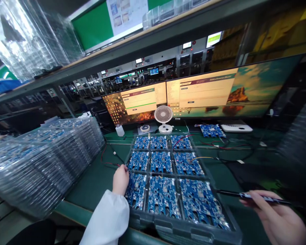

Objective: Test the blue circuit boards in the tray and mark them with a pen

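Observation:
A dark tray (pixel 165 223) divided into compartments holds several blue circuit boards (pixel 162 194) in rows. My left hand (pixel 120 179) is closed at the tray's left edge, where a red and black cable (pixel 112 164) meets the fingers; what they pinch is too small to make out. To the right of the tray, my right hand (pixel 277 212) is closed around a black pen-like tool (pixel 244 195), whose tip points left toward the tray's right edge. A yellow wire (pixel 204 157) lies over the right-hand board of the middle row.
Tall stacks of clear trays with boards (pixel 48 163) stand at the left. Behind the tray are a white fan (pixel 163 117), a small bottle (pixel 119 130), two monitors (pixel 201 92), a loose blue board (pixel 212 131) and a white device (pixel 236 127). A shelf (pixel 132 42) crosses overhead.

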A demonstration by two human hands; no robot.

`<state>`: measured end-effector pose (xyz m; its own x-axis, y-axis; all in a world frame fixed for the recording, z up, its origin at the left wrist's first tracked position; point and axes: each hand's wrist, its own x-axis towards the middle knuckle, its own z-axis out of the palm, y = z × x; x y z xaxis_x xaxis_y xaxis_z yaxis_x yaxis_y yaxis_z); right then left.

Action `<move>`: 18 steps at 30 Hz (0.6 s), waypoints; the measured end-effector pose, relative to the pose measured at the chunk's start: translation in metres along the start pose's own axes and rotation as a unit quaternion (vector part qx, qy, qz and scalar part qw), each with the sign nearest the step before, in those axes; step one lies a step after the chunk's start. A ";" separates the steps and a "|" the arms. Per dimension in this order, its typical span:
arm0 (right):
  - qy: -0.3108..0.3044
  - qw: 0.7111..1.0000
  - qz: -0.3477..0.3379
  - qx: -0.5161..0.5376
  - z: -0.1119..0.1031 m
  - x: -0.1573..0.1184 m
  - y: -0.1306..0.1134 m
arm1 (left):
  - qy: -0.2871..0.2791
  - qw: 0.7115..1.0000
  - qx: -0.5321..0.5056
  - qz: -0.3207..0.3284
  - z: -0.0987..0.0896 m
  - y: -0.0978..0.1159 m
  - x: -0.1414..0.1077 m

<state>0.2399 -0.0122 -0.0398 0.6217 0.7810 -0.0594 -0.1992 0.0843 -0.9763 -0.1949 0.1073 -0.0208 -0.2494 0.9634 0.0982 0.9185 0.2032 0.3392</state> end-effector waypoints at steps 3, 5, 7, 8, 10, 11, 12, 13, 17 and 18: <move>0.011 1.000 0.010 0.016 -0.004 0.003 0.004 | 0.018 1.000 0.007 -0.005 -0.007 0.006 -0.003; 0.010 1.000 0.016 0.021 -0.004 0.002 0.005 | 0.020 1.000 -0.001 0.000 -0.015 0.010 -0.011; 0.010 1.000 0.020 0.021 -0.003 0.000 0.004 | -0.009 1.000 -0.017 0.013 -0.023 0.014 -0.022; 0.009 1.000 0.022 0.019 -0.002 -0.002 0.002 | -0.032 0.999 -0.026 0.021 -0.026 0.016 -0.028; 0.006 1.000 0.025 0.016 0.000 -0.005 -0.001 | -0.076 0.996 -0.028 0.035 -0.030 0.020 -0.040; 0.005 1.000 0.025 0.014 0.001 -0.006 -0.002 | -0.092 0.995 -0.017 0.040 -0.030 0.022 -0.046; 0.002 1.000 0.026 0.012 0.002 -0.008 -0.004 | -0.102 0.994 0.001 0.045 -0.029 0.024 -0.050; 0.001 1.000 0.027 0.010 0.003 -0.009 -0.005 | -0.108 0.993 0.026 0.048 -0.028 0.027 -0.053; -0.005 1.000 0.027 -0.002 0.003 -0.010 -0.007 | -0.122 0.985 0.106 0.055 -0.023 0.036 -0.057; -0.006 1.000 0.026 -0.004 0.003 -0.010 -0.007 | -0.125 0.984 0.115 0.052 -0.023 0.038 -0.057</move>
<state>0.2328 -0.0182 -0.0320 0.6016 0.7916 -0.1068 -0.2239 0.0387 -0.9738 -0.1532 0.0558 0.0077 -0.0937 0.9881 -0.1219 0.9873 0.1080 0.1168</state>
